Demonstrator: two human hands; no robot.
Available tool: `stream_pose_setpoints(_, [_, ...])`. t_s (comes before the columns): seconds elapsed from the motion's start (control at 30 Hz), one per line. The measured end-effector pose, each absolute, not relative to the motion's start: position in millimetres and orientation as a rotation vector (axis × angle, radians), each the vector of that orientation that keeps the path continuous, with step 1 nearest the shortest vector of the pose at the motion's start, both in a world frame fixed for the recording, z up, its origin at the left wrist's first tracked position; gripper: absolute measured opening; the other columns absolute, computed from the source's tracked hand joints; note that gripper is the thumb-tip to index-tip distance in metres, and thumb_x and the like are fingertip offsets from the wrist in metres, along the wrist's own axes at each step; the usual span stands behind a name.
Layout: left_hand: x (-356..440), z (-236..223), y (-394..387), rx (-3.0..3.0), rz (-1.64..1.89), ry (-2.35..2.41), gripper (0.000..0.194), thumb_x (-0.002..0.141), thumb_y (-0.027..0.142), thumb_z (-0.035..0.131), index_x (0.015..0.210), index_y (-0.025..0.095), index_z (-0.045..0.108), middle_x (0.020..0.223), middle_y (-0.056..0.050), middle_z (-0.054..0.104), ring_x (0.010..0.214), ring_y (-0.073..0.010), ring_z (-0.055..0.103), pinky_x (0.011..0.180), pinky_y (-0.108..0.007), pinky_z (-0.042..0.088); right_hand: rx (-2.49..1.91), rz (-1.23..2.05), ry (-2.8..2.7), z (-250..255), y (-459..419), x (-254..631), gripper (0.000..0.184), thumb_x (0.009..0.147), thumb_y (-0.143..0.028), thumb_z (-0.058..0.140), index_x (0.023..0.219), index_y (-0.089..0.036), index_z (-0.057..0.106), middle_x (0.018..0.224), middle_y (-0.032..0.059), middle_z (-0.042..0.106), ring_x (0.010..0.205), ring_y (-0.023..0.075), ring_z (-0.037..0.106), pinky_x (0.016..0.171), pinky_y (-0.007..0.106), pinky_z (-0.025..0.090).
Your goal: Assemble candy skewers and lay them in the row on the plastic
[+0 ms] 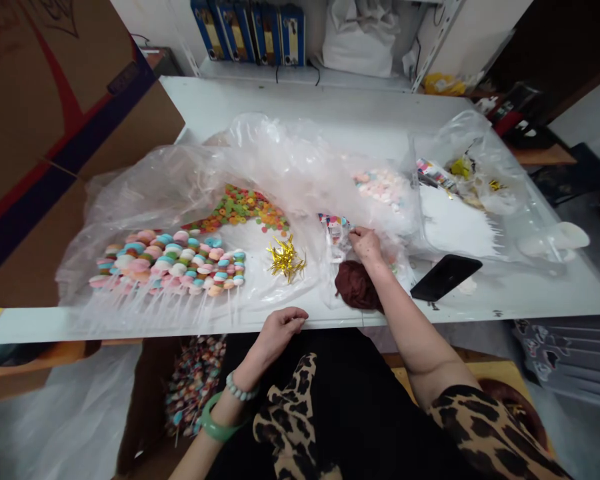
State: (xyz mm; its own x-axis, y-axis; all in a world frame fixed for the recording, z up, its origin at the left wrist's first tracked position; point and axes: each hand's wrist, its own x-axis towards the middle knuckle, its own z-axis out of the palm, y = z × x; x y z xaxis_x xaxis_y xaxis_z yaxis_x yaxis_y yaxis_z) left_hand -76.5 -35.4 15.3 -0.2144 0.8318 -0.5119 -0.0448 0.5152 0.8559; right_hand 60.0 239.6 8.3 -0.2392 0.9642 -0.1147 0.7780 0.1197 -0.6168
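Observation:
My left hand [283,327] is at the table's front edge, fingers curled together, with nothing visible in them. My right hand [365,243] reaches over the table, its fingertips closed at a pile of small printed plastic bags [335,230]. Below that hand lies a dark brown bundle of cloth [356,285]. Between my hands and the candy skewers rests a bunch of gold twist ties [286,259]. The marshmallow skewers [170,260] lie in rows at the left, white sticks toward me. Behind them are loose colourful gummy rings [250,208] on clear plastic.
A large clear plastic sheet [190,173] covers pale marshmallows [380,190]. At the right are a phone [446,277] and a clear tray [520,267] of white sticks [460,223]. A cardboard box [80,100] stands left; another box [150,400] below holds finished skewers [195,387].

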Motion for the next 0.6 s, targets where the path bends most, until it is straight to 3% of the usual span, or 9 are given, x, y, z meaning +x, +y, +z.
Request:
stream_pose_setpoints(0.1, [-74.9, 20.5, -35.6, 0.679, 0.950, 1.570, 0.024, 0.069, 0.036, 0.062, 0.077, 0.016, 0.071, 0.062, -0.001, 0.061, 0.059, -0.0144, 0.054, 0.061, -0.028, 0.041, -1.679, 0.981, -2.012, 18.4, 230.0, 72.3, 0.018, 0.066, -0.027, 0.057, 0.078, -0.017, 0.065, 0.058, -0.0019, 0.059, 0.058, 0.0150, 0.054, 0.058, 0.025, 0.041])
stream_pose_setpoints(0.17, [-72.2, 25.4, -35.7, 0.625, 1.001, 1.539, 0.028, 0.072, 0.040, 0.065, 0.080, 0.015, 0.071, 0.069, -0.002, 0.064, 0.061, -0.0139, 0.056, 0.062, -0.027, 0.042, -1.594, 1.279, -1.889, 25.4, 207.6, 77.4, 0.017, 0.062, -0.029, 0.061, 0.075, -0.017, 0.060, 0.054, -0.0048, 0.053, 0.049, 0.0117, 0.046, 0.052, 0.024, 0.037])
stream_pose_setpoints(0.23, [-68.4, 29.1, -34.6, 0.521, 1.103, 1.452, 0.035, 0.072, 0.044, 0.070, 0.089, 0.014, 0.072, 0.084, -0.005, 0.069, 0.069, -0.0148, 0.060, 0.065, -0.027, 0.045, -1.419, 1.676, -1.742, 30.3, 173.0, 76.0, 0.020, 0.061, -0.033, 0.064, 0.074, -0.019, 0.056, 0.053, -0.0064, 0.049, 0.047, 0.0100, 0.042, 0.049, 0.023, 0.034])
stream_pose_setpoints(0.3, [-64.9, 28.8, -32.5, 0.386, 1.228, 1.314, 0.045, 0.069, 0.046, 0.075, 0.101, 0.014, 0.071, 0.098, -0.008, 0.069, 0.077, -0.0167, 0.064, 0.068, -0.027, 0.047, -1.253, 1.873, -1.827, 31.4, 132.9, 67.1, 0.020, 0.061, -0.033, 0.065, 0.073, -0.019, 0.056, 0.053, -0.0072, 0.048, 0.048, 0.0095, 0.041, 0.050, 0.022, 0.033])
stream_pose_setpoints(0.37, [-63.7, 24.1, -31.2, 0.240, 1.341, 1.247, 0.047, 0.065, 0.045, 0.080, 0.098, 0.013, 0.070, 0.093, -0.008, 0.069, 0.074, -0.0150, 0.063, 0.064, -0.025, 0.047, -1.133, 1.924, -2.031, 28.2, 97.3, 52.7, 0.018, 0.060, -0.032, 0.066, 0.070, -0.020, 0.057, 0.056, -0.0069, 0.050, 0.052, 0.0099, 0.043, 0.052, 0.021, 0.033])
stream_pose_setpoints(0.5, [-70.5, 11.8, -37.9, -0.041, 1.534, 1.344, 0.041, 0.060, 0.047, 0.084, 0.073, 0.012, 0.066, 0.066, -0.002, 0.063, 0.055, -0.0098, 0.054, 0.054, -0.022, 0.042, -1.104, 1.809, -2.140, 13.4, 64.6, 21.6, 0.022, 0.064, -0.033, 0.066, 0.079, -0.022, 0.055, 0.053, -0.0093, 0.047, 0.052, 0.0104, 0.042, 0.052, 0.022, 0.031])
stream_pose_setpoints(0.6, [-81.4, 9.0, -49.1, -0.178, 1.694, 1.349, 0.042, 0.059, 0.049, 0.083, 0.073, 0.013, 0.066, 0.068, -0.002, 0.064, 0.055, -0.0101, 0.055, 0.054, -0.023, 0.045, -1.042, 1.884, -2.039, 3.5, 62.3, 4.5, 0.027, 0.063, -0.031, 0.065, 0.085, -0.023, 0.053, 0.053, -0.0101, 0.048, 0.051, 0.0108, 0.042, 0.053, 0.022, 0.033])
